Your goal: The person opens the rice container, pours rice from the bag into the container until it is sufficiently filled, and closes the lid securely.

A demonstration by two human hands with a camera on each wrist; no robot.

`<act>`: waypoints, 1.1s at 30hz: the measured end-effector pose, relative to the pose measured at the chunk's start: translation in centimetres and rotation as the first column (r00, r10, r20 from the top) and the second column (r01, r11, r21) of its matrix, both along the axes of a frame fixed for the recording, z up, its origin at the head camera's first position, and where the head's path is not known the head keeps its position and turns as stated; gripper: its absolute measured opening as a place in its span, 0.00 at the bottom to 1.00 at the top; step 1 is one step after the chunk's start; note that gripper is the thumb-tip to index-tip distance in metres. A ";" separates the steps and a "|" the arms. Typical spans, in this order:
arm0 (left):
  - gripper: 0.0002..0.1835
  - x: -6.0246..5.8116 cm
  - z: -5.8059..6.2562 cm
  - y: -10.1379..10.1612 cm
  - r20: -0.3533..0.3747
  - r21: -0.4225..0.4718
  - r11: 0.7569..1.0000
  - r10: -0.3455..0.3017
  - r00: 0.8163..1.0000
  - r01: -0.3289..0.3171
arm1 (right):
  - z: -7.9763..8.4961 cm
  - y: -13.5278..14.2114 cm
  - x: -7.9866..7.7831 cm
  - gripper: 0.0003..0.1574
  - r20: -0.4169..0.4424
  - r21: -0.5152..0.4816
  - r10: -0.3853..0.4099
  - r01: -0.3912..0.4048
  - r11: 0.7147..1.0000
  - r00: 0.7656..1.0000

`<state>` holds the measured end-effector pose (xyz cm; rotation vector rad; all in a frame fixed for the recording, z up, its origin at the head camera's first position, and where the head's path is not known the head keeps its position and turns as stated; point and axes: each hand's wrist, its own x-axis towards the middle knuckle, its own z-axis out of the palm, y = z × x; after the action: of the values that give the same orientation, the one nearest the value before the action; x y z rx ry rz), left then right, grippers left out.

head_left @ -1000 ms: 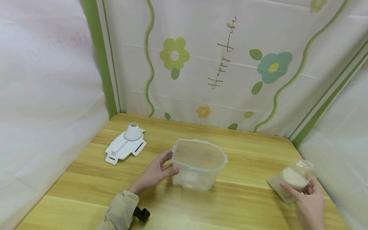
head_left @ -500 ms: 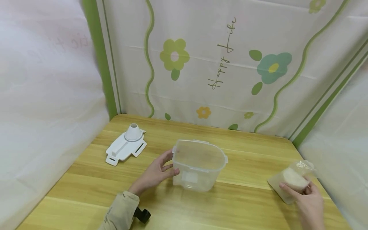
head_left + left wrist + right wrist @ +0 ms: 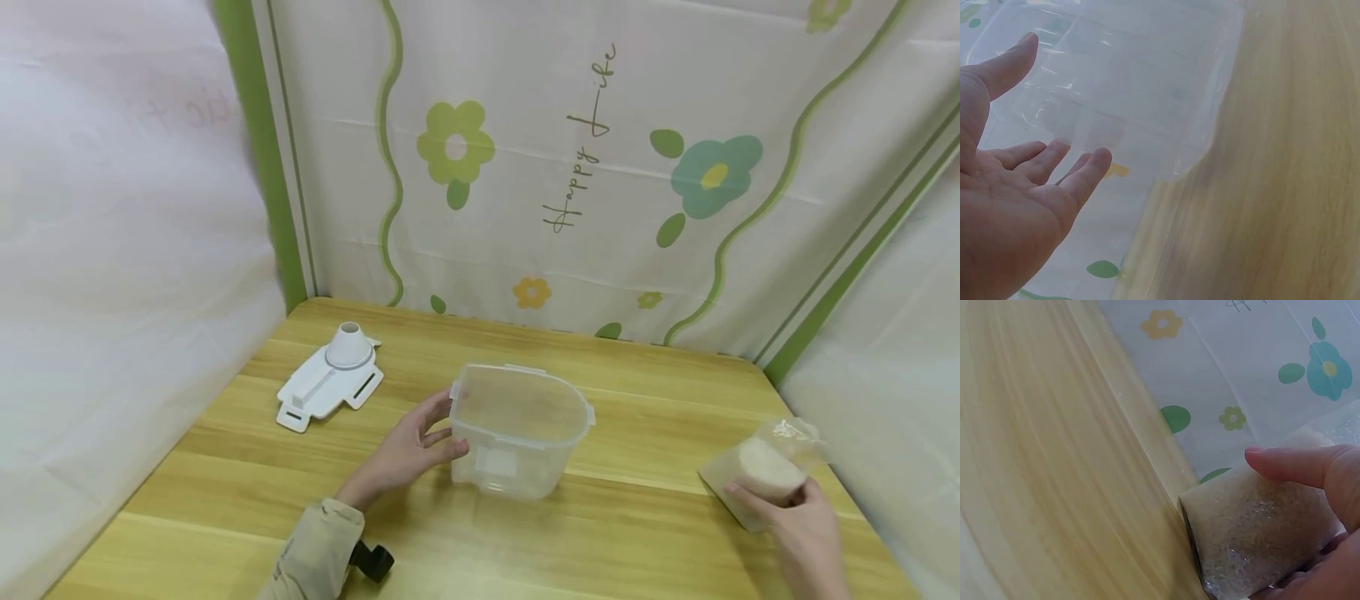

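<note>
A clear plastic container with a wide open top stands mid-table. My left hand is at its left side, thumb toward the front corner. In the left wrist view the fingers of that hand are spread loosely beside the container wall; whether they touch it I cannot tell. At the table's right, my right hand grips a clear bag of rice, which leans with its loose top to the upper right. Up close, the right wrist view shows the grains in the bag and my thumb across it.
A white plastic lid with a cone-shaped spout and slotted side tabs lies at the table's back left. The wooden table meets a flower-print curtain at the back, and pale sheets hang on both sides.
My right hand has shifted very slightly on the bag of rice. The container, the lid and my left hand hold their places.
</note>
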<state>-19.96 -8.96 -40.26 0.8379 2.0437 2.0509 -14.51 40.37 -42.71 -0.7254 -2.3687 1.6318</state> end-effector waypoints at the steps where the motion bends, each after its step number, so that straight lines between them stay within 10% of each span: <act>1: 0.38 -0.2 -0.3 0.0 -0.001 -0.002 1.000 0.001 1.000 -0.001 | -0.1 0.0 -0.1 0.59 0.012 0.020 0.000 -0.001 1.000 1.000; 14: 0.38 0.7 1.0 0.1 0.004 -0.006 1.000 0.000 1.000 0.000 | 0.1 -0.1 -0.1 0.53 0.021 0.117 -0.007 0.004 0.993 1.000; 33: 0.38 -0.7 -1.8 -0.1 -0.010 -0.035 0.999 0.026 1.000 -0.027 | 0.1 0.0 -0.2 0.58 0.045 0.162 -0.034 0.026 0.986 0.998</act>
<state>-20.63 -9.04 -42.04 0.8203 2.1005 2.0215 -14.71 40.34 -42.59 -0.7728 -2.4747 1.4054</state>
